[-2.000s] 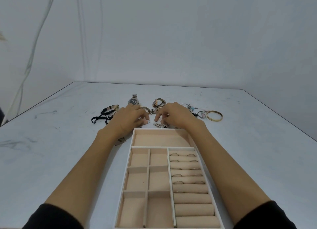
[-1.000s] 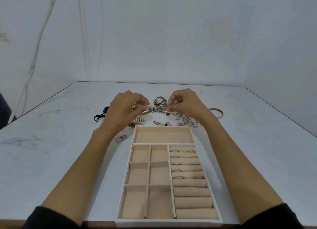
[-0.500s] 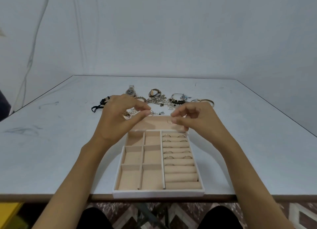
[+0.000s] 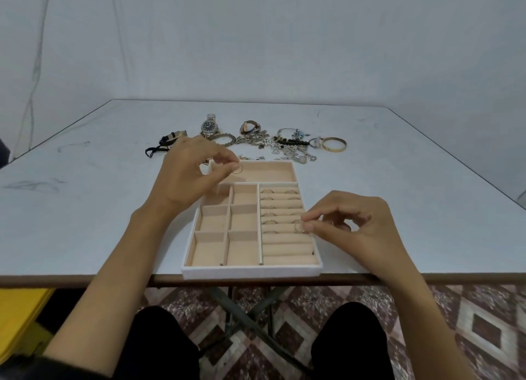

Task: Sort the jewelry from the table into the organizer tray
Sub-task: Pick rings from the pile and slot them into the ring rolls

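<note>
Now we're slotting the right hand's pinched ring into the ring rolls, left hand fingers pinching a second ring needing the next slot.

You're in plain black fabric trousers, both legs. A black fabric sleeve shows on your L arm at the view's lower-left edge. L hand & R hand are bare, forearms too.

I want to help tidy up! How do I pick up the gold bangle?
Pinch the gold bangle by its right rim from above, one finger inside the hoop, thumb outside. It lies flat on the table, that side free; a smaller ring crowds its left.
</note>
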